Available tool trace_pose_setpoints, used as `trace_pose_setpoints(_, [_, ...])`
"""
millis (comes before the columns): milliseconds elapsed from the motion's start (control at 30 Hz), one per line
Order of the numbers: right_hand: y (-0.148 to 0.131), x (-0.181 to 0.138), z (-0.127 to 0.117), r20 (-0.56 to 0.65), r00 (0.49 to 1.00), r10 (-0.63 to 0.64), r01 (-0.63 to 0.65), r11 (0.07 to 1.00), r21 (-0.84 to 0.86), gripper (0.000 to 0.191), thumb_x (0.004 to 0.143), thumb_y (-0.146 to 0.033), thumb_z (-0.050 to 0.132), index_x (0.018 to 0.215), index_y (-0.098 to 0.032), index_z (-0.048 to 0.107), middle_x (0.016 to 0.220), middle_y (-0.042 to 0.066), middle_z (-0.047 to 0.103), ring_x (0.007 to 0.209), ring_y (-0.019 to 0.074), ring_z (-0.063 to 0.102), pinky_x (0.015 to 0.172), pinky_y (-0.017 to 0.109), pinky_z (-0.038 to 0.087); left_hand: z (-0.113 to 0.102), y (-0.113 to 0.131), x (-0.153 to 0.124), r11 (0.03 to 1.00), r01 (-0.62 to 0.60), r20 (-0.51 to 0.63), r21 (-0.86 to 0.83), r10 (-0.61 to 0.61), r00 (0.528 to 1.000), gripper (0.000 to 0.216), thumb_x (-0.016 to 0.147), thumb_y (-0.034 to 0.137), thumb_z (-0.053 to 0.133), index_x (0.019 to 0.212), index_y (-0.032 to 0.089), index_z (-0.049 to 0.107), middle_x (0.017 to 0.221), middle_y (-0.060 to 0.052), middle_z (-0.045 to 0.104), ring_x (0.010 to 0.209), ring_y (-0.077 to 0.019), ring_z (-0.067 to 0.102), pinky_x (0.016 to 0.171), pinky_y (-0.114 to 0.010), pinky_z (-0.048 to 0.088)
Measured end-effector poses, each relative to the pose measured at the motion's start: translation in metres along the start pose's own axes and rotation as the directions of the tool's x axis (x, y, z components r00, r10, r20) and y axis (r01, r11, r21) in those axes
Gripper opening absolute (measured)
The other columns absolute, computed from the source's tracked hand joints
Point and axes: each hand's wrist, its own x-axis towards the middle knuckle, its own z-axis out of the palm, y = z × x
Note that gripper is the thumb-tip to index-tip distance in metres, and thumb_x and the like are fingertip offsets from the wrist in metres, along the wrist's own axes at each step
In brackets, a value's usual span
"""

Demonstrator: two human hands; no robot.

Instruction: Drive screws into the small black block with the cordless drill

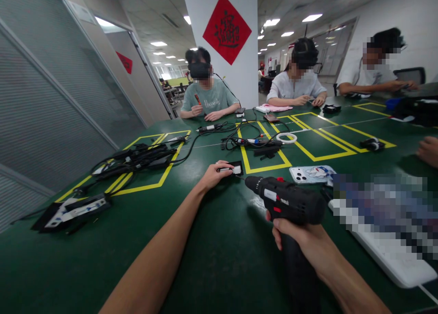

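Left hand (pixel 219 171) grasps a small black part (pixel 236 164) by its left end, holding it at the bench (pixel 219 259), about mid-view. Right hand (pixel 304 234) is wrapped around the grip of a drill (pixel 290 200), bit pointed at the part's near right corner; contact cannot be told. Progress, judged: part steadied and drill lined up; drill work on it seems under way or still left. Fastener state too small to read. Cables (pixel 143 156) lie apart, left, untouched.
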Motion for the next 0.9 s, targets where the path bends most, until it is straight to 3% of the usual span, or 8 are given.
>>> trace_pose_setpoints(300, [0.003, 0.006, 0.001, 0.046, 0.999, -0.005, 0.005, 1.0, 0.003, 0.026, 0.079, -0.029, 0.052, 0.097, -0.013, 0.061, 0.06, 0.0, 0.056, 0.054, 0.0112, 0.05, 0.056, 0.024, 0.039, 0.001, 0.003, -0.001, 0.999, -0.037, 0.009, 0.001, 0.037, 0.999, 0.032, 0.072, 0.043, 0.06, 0.094, 0.021, 0.068, 0.112, -0.007, 0.056, 0.104, -0.0231, 0.051, 0.093, -0.037, 0.038])
trace_pose_setpoints(900, [-0.006, 0.007, 0.01, -0.015, 1.0, 0.017, -0.017, 1.0, 0.016, 0.02, 0.073, -0.027, 0.053, 0.084, -0.013, 0.06, 0.053, -0.001, 0.053, 0.05, 0.0115, 0.048, 0.055, 0.025, 0.037, 0.001, 0.005, -0.001, 0.999, -0.047, 0.022, 0.019, 0.046, 0.999, 0.031, 0.073, 0.042, 0.059, 0.095, 0.021, 0.067, 0.113, -0.006, 0.054, 0.104, -0.0218, 0.051, 0.089, -0.034, 0.04])
